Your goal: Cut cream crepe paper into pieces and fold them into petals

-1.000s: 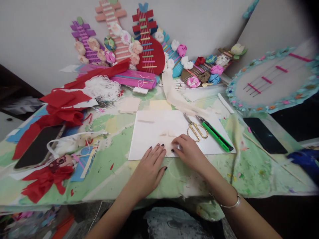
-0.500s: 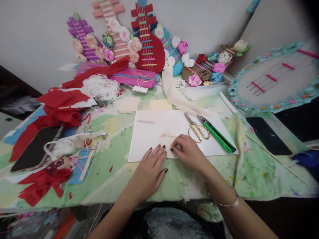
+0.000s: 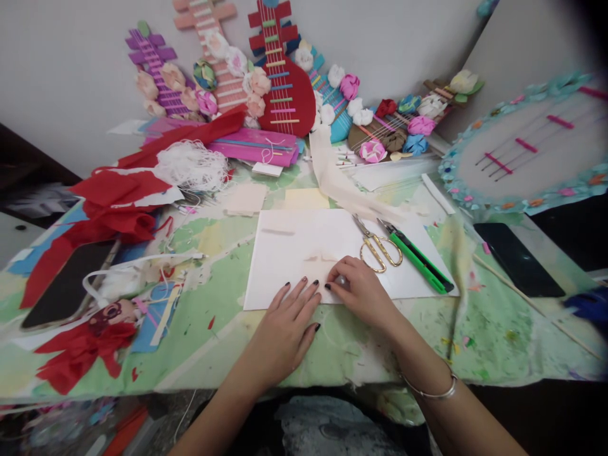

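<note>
A white sheet (image 3: 294,253) lies flat in the middle of the paint-stained green table (image 3: 228,342). My left hand (image 3: 285,329) rests palm down at the sheet's near edge, fingers stretched out and fingertips on the paper. My right hand (image 3: 363,294) sits beside it on the sheet, fingers curled and pinched on something small I cannot make out. Gold-handled scissors (image 3: 377,246) and a green utility knife (image 3: 418,258) lie on the sheet just beyond my right hand.
Red crepe paper (image 3: 114,196) and white string (image 3: 192,166) lie at the left, with a dark phone (image 3: 64,282). Foam instrument crafts with paper flowers (image 3: 285,95) lean on the back wall. Another phone (image 3: 517,258) and a round decorated board (image 3: 532,152) are at the right.
Both hands stay almost in place; my left fingers have edged slightly further onto the sheet. The view has shifted a little.
</note>
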Motion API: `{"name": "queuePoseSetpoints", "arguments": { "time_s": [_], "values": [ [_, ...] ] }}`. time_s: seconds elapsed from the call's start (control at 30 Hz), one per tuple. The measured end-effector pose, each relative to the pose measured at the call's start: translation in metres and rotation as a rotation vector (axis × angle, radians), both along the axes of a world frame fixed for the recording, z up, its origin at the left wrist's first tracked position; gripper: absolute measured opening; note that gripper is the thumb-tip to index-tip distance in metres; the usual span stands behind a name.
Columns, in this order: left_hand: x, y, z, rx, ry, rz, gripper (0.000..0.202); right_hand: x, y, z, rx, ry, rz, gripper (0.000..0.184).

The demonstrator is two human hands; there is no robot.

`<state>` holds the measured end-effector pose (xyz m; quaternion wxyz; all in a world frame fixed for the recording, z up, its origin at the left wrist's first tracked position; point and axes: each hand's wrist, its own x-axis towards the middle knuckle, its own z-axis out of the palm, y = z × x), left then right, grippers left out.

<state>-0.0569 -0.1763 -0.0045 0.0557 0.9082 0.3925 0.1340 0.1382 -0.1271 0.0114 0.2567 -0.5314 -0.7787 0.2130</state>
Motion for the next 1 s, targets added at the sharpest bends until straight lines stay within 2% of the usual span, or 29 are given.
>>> {"name": "queuePoseSetpoints", "arguments": {
  "time_s": [0.23,0.63,0.83,1.0],
  "values": [
    [0.0005,-0.0002,-0.0002,-0.006,0.031,0.007,0.043,-0.0015,0.0011,0.0001,-0.047,-0.011,-0.012,0.009],
    [0.0017,-0.0012,-0.0010,-0.002,-0.007,0.006,0.051,0.0000,-0.0044,-0.0031,0.004,0.030,0.012,0.012],
    [0.0019,-0.0008,-0.0022,-0.001,-0.001,0.018,0.048,0.0052,0.0000,-0.0075,0.030,-0.057,-0.130,0.011],
    [0.0023,-0.0029,-0.0008,0.009,0.020,0.027,0.048,0.0073,0.0003,-0.0077,0.055,-0.063,-0.154,0.014]
  ]
}}
